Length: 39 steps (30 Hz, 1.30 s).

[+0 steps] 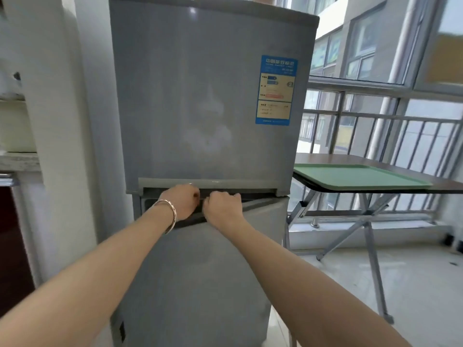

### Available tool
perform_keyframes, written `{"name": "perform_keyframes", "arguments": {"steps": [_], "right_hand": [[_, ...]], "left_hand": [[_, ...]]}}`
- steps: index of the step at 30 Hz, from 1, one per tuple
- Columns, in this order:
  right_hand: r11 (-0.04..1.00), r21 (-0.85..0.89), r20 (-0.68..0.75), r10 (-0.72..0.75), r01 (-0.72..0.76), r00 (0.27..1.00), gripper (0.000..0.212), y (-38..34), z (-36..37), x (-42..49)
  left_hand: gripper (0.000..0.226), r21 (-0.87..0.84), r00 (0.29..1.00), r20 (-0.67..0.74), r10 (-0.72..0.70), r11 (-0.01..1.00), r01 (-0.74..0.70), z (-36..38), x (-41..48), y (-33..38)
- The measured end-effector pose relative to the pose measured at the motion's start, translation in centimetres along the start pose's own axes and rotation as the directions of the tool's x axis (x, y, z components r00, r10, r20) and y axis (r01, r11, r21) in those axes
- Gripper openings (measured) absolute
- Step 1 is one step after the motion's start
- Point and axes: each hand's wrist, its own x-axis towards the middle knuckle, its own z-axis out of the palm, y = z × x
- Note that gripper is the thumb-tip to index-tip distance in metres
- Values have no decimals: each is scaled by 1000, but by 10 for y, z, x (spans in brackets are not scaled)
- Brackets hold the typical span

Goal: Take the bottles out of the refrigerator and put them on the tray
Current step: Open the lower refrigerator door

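Observation:
A grey two-door refrigerator (208, 108) fills the middle of the head view. My left hand (184, 201), with a bracelet on its wrist, and my right hand (223, 207) both grip the top edge of the lower door (200, 271) at the dark gap between the doors. The lower door stands slightly ajar, its right side tilted outward. No bottles are visible; the inside is hidden. A green tray (360, 177) lies on a folding table to the right, with nothing on it.
The dark-topped folding table (441, 186) on metal legs stands right of the refrigerator, before a window with a metal railing (375, 116). A white wall and a counter edge (20, 161) sit at the left. Pale tiled floor (413, 284) extends under the table.

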Motion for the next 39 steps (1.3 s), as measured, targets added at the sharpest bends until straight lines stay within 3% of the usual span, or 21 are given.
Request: {"name": "perform_keyframes", "arguments": {"steps": [2, 9, 12, 16, 21, 26, 34, 39], "right_hand": [[995, -13, 41, 102, -101, 994, 28, 10, -7, -8], [904, -204, 267, 419, -374, 867, 67, 79, -21, -43], [883, -241, 344, 465, -402, 816, 80, 108, -32, -58], [859, -369, 428, 495, -354, 756, 71, 141, -53, -84], [788, -448, 327, 584, -422, 743, 74, 180, -60, -110], [773, -476, 192, 557, -419, 808, 93, 232, -59, -131], [773, -470, 204, 566, -427, 799, 104, 269, -63, -136], [771, -444, 205, 583, -456, 786, 102, 268, -61, -133]], "left_hand": [[25, -101, 996, 46, 80, 992, -75, 9, 1, 14], [31, -186, 912, 138, 385, 915, -358, 45, 20, 111], [29, -184, 872, 124, 473, 875, -448, 57, 29, 150], [37, -128, 862, -6, 508, 854, -504, 72, 29, 197], [36, -141, 833, -30, 552, 823, -550, 82, 23, 239], [55, -189, 801, 154, 578, 813, -551, 104, 16, 257], [64, -177, 825, 248, 508, 861, -477, 107, 14, 283], [63, -193, 823, 195, 534, 843, -502, 106, 12, 271]]}}
